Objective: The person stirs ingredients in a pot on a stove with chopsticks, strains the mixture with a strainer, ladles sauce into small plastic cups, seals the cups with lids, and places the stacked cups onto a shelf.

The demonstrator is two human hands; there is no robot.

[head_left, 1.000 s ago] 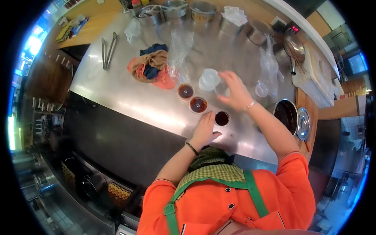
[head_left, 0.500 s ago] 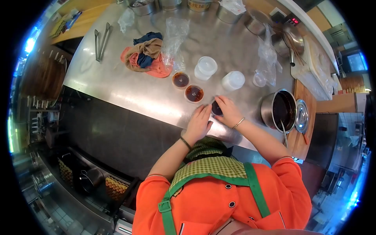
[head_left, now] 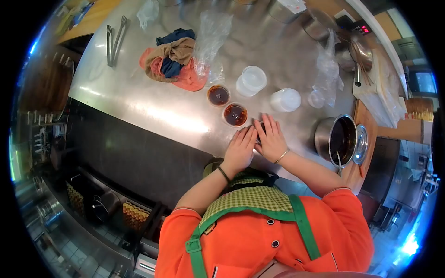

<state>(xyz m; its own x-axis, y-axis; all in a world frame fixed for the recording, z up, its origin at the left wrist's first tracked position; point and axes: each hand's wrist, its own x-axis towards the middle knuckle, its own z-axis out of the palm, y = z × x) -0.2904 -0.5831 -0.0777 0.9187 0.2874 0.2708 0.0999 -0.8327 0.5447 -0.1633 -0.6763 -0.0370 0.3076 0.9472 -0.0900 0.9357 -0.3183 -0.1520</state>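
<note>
Both hands meet over a small cup of dark sauce (head_left: 261, 134) near the counter's front edge; most of it is hidden beneath the fingers. My left hand (head_left: 240, 150) lies against its left side, and my right hand (head_left: 272, 140) rests over its top and right side. Just beyond them stand two round clear cups of reddish-brown sauce, one nearer (head_left: 235, 115) and one farther (head_left: 218, 95). Behind these is a stack of clear plastic cups (head_left: 251, 81), with a stack of white-looking lids or cups (head_left: 286, 100) to its right.
A steel pot of dark sauce (head_left: 342, 139) with a utensil in it stands at the right, beside a metal lid (head_left: 361, 144). Crumpled cloths (head_left: 174, 62), tongs (head_left: 115, 42) and plastic bags (head_left: 213, 39) lie farther back on the steel counter (head_left: 153, 104).
My right hand has come down from the stacks of plastic pieces to the sauce cup beside my left hand. Over the last half second its fingers have spread over the cup's top.
</note>
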